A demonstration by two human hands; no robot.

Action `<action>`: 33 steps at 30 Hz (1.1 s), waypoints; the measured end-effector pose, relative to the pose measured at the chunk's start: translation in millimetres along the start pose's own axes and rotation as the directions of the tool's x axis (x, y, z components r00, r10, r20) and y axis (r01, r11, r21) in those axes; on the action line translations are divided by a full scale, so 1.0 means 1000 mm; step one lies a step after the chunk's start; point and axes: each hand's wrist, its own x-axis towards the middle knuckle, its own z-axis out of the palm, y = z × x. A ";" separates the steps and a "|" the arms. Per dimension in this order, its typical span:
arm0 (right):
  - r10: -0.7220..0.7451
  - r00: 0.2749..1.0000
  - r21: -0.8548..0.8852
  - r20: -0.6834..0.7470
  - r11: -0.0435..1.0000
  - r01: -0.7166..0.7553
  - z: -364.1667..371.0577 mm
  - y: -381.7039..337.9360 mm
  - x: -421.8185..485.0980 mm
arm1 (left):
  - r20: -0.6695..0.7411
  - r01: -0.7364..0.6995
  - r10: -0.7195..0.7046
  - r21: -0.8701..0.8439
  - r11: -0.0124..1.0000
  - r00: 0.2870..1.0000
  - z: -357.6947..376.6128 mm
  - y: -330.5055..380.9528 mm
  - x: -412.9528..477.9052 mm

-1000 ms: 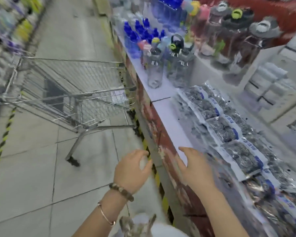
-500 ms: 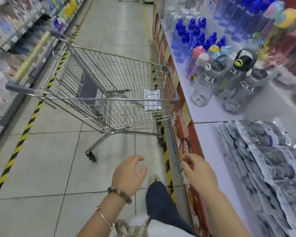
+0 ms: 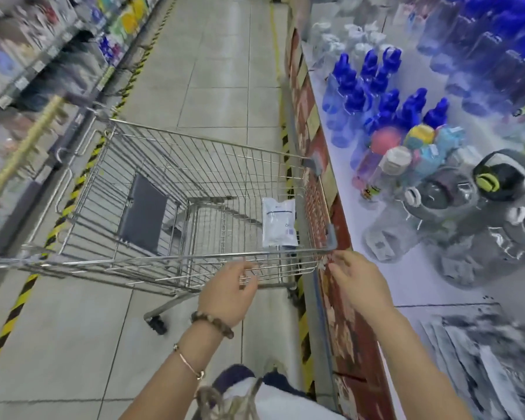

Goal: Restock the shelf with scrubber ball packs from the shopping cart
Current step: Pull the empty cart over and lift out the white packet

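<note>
Left hand (image 3: 228,294) and right hand (image 3: 358,283) hover loose and empty at the near rim of the cart (image 3: 164,257). Best reach over it and lift the pack (image 3: 279,222) by its top.

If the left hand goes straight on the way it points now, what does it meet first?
Most likely the near wire wall of the silver metal shopping cart, just ahead of the left hand. The white plastic pack inside lies beyond it. Depth is unclear; the hand may touch the wire.

Silver wire cart (image 3: 176,189), white pack (image 3: 279,226) inside, yellow-black striped floor tape (image 3: 12,313), blue-capped bottles (image 3: 385,95), grey tiled floor (image 3: 222,71)
</note>
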 end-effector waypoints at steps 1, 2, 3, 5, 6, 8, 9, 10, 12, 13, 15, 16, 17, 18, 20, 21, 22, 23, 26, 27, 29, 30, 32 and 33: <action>-0.002 1.000 -0.002 0.002 1.000 0.002 0.001 -0.004 0.013 | 0.009 0.007 -0.007 -0.007 1.000 1.000 -0.001 -0.001 0.013; 0.002 1.000 -0.006 0.014 1.000 -0.002 0.004 -0.007 0.025 | 0.028 0.013 -0.013 -0.005 1.000 1.000 -0.001 -0.004 0.026; 0.008 1.000 -0.012 0.030 1.000 -0.008 0.008 -0.011 0.037 | 0.053 0.017 -0.017 0.006 1.000 0.998 0.000 -0.007 0.040; 0.020 0.997 -0.042 0.069 0.999 -0.017 0.019 -0.015 0.059 | 0.108 0.043 -0.044 0.018 0.999 0.993 0.002 -0.014 0.071; 0.024 0.996 -0.059 0.081 0.998 -0.020 0.025 -0.016 0.072 | 0.129 0.051 -0.052 0.015 0.999 0.990 0.004 -0.019 0.090; 0.046 0.994 -0.080 0.101 0.996 -0.038 0.037 -0.019 0.096 | 0.167 0.060 -0.062 0.012 0.998 0.984 0.007 -0.024 0.129; 0.067 0.991 -0.075 0.117 0.995 -0.059 0.042 -0.022 0.106 | 0.192 0.065 -0.069 0.025 0.998 0.979 0.009 -0.026 0.148; 0.097 0.986 -0.060 0.137 0.994 -0.089 0.048 -0.025 0.115 | 0.231 0.066 -0.075 0.046 0.997 0.970 0.012 -0.029 0.168; 0.142 0.976 -0.023 0.165 0.990 -0.140 0.057 -0.033 0.134 | 0.306 0.059 -0.089 0.105 0.993 0.948 0.022 -0.034 0.208; 0.160 0.973 -0.003 0.169 0.987 -0.162 0.062 -0.036 0.145 | 0.336 0.049 -0.095 0.142 0.989 0.937 0.029 -0.038 0.227; 0.178 0.966 0.024 0.188 0.982 -0.186 0.073 -0.038 0.170 | 0.397 0.054 -0.126 0.189 0.981 0.909 0.048 -0.046 0.263; 0.187 0.961 0.023 0.205 0.980 -0.195 0.080 -0.036 0.182 | 0.436 0.073 -0.155 0.198 0.977 0.887 0.060 -0.050 0.279; 0.201 0.955 0.016 0.220 0.978 -0.209 0.087 -0.034 0.194 | 0.470 0.094 -0.186 0.213 0.973 0.863 0.073 -0.054 0.294; 0.220 0.948 0.016 0.229 0.973 -0.230 0.095 -0.032 0.206 | 0.503 0.117 -0.224 0.236 0.965 0.835 0.085 -0.059 0.307; 0.259 0.936 0.026 0.240 0.962 -0.273 0.109 -0.025 0.225 | 0.552 0.184 -0.303 0.260 0.948 0.777 0.110 -0.070 0.329; 0.274 0.930 0.028 0.245 0.957 -0.289 0.115 -0.021 0.234 | 0.570 0.229 -0.338 0.256 0.939 0.749 0.123 -0.075 0.339; 0.283 0.925 0.018 0.252 0.955 -0.297 0.122 -0.015 0.242 | 0.587 0.283 -0.374 0.244 0.928 0.718 0.138 -0.083 0.348; 0.290 0.921 0.002 0.260 0.954 -0.301 0.129 -0.009 0.252 | 0.602 0.344 -0.409 0.227 0.911 0.686 0.151 -0.089 0.357; 0.308 0.907 -0.011 0.286 0.948 -0.318 0.148 0.007 0.279 | 0.596 0.497 -0.503 0.192 0.846 0.627 0.193 -0.103 0.379; 0.314 0.904 -0.018 0.291 0.946 -0.323 0.153 0.012 0.286 | 0.583 0.546 -0.528 0.166 0.821 0.617 0.204 -0.104 0.384; 0.333 0.896 -0.042 0.295 0.941 -0.336 0.161 0.019 0.294 | 0.564 0.640 -0.562 0.076 0.765 0.605 0.225 -0.106 0.391; 0.339 0.891 -0.056 0.302 0.939 -0.338 0.166 0.023 0.296 | 0.560 0.681 -0.573 0.021 0.732 0.599 0.233 -0.106 0.394; 0.341 0.887 -0.083 0.310 0.939 -0.332 0.172 0.029 0.297 | 0.533 0.748 -0.603 -0.087 0.658 0.593 0.249 -0.107 0.401; 0.337 0.888 -0.096 0.314 0.942 -0.323 0.173 0.031 0.296 | 0.510 0.774 -0.630 -0.121 0.621 0.585 0.254 -0.107 0.403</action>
